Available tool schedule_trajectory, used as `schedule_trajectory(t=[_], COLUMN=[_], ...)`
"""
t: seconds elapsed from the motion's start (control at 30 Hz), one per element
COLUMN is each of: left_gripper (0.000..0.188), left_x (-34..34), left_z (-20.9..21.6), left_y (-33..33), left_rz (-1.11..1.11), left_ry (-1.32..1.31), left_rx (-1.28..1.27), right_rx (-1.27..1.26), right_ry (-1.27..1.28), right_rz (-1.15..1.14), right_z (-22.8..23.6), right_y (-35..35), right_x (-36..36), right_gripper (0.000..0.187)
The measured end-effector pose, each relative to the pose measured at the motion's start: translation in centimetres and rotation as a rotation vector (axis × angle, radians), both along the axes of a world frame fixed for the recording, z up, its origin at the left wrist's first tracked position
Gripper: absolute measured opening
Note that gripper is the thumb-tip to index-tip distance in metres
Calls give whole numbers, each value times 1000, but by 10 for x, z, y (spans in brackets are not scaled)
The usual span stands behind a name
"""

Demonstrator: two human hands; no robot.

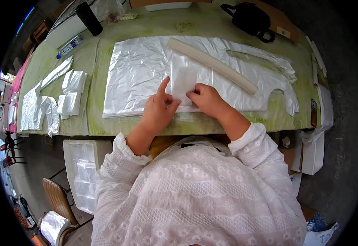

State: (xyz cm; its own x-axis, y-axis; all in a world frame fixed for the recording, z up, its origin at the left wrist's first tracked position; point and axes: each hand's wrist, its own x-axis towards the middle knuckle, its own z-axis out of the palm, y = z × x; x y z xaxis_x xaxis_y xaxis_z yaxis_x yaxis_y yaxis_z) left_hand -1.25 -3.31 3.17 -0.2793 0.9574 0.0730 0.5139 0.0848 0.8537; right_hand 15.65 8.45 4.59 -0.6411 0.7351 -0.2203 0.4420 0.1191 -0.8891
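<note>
A small folded rectangle of translucent white plastic bag point(183, 80) is between my two hands, over the large plastic sheets. My right hand point(208, 100) pinches its lower right edge between thumb and fingers. At the lower left corner, my left hand point(158, 107) has its thumb over the plastic and the other fingers curled beside it, while the index finger points up and away. Flat, wrinkled white plastic bags point(138, 74) lie stacked beneath both hands. A long pale tube point(214, 65) rests slantwise across the stack, just beyond my right hand.
Smaller folded bags point(73, 82) and cut plastic pieces point(33, 108) lie at the table's left. A water bottle point(69, 47), a black cylinder point(88, 19) and a black bag point(250, 19) stand farther back. A phone point(313, 112) is at the right edge; a bin of folded bags point(69, 164) sits below left.
</note>
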Motion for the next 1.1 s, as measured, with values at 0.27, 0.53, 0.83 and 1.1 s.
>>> schedule_trajectory(t=[0.27, 0.53, 0.83, 1.1], left_gripper=[67, 95, 105, 97], left_x=[-7, 7, 1, 5], left_z=[-9, -14, -8, -6], left_y=[17, 26, 28, 25], left_rz=[-9, -264, -329, -644], left_ry=[470, 649, 747, 672], left_rx=[90, 44, -15, 115], right_rx=[-146, -29, 95, -68], right_ry=[-210, -70, -35, 140], right_rz=[-20, -66, -67, -104], right_z=[1, -20, -19, -25], right_y=[23, 17, -3, -39], right_x=[-19, -15, -3, 34], right_gripper=[26, 31, 36, 25])
